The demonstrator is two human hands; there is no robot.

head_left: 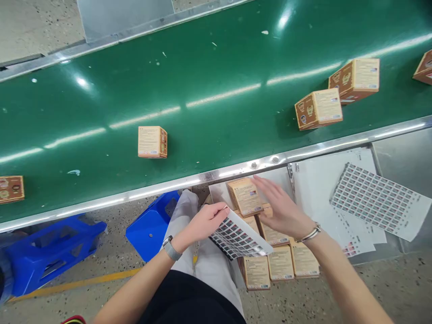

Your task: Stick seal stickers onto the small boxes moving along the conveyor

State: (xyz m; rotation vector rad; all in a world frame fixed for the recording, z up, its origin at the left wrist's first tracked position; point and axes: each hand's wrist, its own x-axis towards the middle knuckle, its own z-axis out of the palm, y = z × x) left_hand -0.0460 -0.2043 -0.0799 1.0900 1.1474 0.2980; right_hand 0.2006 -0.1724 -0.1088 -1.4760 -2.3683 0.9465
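In my left hand (207,221) is a sticker sheet (241,236), pinched near its upper corner, with rows of small dark labels on white. My right hand (281,208) is over a group of small tan boxes (281,263), its fingers stretched out and slightly blurred, beside one upper box (245,196). Whether the fingertips touch that box I cannot tell. The sheet hides part of the boxes under it. Several of these boxes sit side by side below the belt's edge, printed text facing up.
A green conveyor belt (216,121) with a metal rail (232,171) crosses the view. Similar boxes stand on it, one box (150,141) left of centre and others at the right. More sticker sheets (376,200) lie on a side surface at right. Blue stools (148,229) stand at lower left.
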